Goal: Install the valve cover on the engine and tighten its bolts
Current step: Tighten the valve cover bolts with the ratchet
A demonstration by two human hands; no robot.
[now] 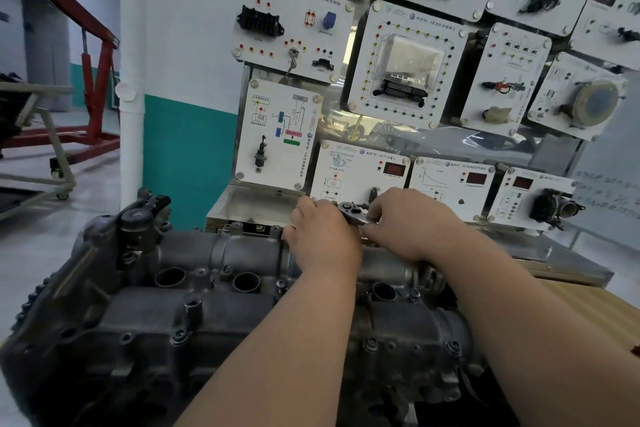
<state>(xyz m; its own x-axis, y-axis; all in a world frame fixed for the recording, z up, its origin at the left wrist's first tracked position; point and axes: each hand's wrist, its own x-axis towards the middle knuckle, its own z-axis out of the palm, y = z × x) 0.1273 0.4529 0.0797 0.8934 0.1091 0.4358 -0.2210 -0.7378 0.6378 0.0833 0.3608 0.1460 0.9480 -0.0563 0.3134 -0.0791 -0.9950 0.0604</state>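
The grey valve cover [214,291] lies on the engine across the lower half of the view, with round plug wells and several bolts along its edges. A chrome ratchet wrench [353,213] stands over the cover's far edge. My right hand [412,222] grips the ratchet's handle. My left hand [323,236] sits just left of the ratchet's head, fingers curled down over the far edge; what they hold under the head is hidden. The bolt under the ratchet is hidden by both hands.
A training board with white sensor panels [401,62] rises right behind the engine. A metal tray [256,201] lies at the board's foot. A red engine hoist [93,80] and a wheeled stand [41,135] occupy the floor at left. A wooden tabletop [588,308] shows at right.
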